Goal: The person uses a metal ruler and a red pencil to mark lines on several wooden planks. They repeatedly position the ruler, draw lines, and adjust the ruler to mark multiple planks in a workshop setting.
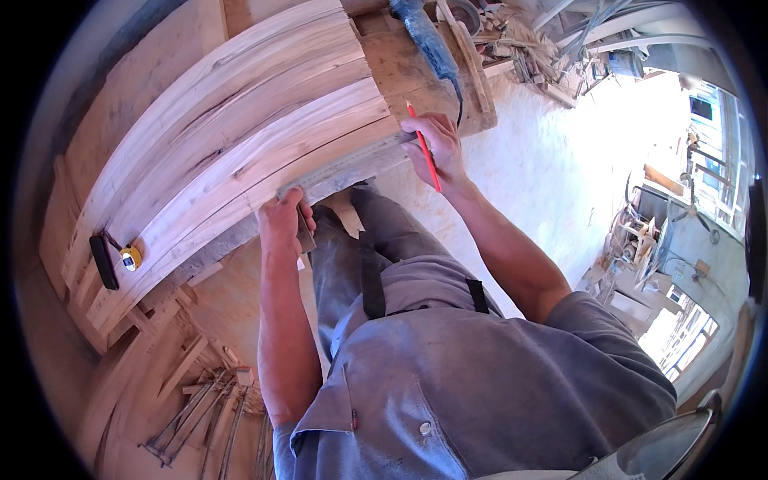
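Several pale wooden planks (240,120) lie side by side on the bench. A narrow grey strip (344,165), like a straightedge, runs along the nearest plank's edge between my hands. My left hand (280,222) is closed at the strip's left end, its fingers round a flat brown piece (306,227) whose kind I cannot make out. At the strip's right end, my right hand (436,148) is closed, with a red pencil (423,148) held in it. The pencil's sharpened tip points away from me, and its other end sticks out over my wrist.
A yellow tape measure (130,258) and a black oblong object (104,262) rest on the planks' left end. Beyond the right end lies a blue power tool (424,40) with a cord. Metal bars (192,416) stand at lower left; wood scraps (520,48) are heaped at far right.
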Available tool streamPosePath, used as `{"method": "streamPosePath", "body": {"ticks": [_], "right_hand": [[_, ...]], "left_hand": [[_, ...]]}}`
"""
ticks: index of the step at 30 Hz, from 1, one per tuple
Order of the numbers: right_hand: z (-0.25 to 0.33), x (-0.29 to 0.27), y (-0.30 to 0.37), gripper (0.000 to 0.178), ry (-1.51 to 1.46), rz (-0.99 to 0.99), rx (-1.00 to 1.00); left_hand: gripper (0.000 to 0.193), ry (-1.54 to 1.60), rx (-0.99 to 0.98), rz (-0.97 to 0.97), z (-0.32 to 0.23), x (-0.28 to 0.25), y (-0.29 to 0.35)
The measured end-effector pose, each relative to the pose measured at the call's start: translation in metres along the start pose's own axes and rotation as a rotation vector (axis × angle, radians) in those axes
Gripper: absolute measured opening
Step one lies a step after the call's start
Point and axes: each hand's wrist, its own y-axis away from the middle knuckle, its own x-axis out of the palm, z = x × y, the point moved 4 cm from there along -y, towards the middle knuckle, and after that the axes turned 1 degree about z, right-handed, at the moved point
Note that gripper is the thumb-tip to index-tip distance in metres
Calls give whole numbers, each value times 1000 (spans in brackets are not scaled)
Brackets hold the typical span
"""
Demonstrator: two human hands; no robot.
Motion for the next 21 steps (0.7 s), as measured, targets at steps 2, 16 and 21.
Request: {"method": "streamPosePath", "body": {"ticks": [2, 16, 21], "right_hand": [[-4, 1, 0, 39, -17, 9, 1], [-13, 0, -1, 41, -67, 54, 6], [-15, 1, -1, 42, -64, 68, 21]], "left_hand": [[28, 5, -4, -5, -1, 1, 1], [26, 20, -23, -16, 0, -3, 0], [25, 37, -26, -10, -1, -3, 0]]}}
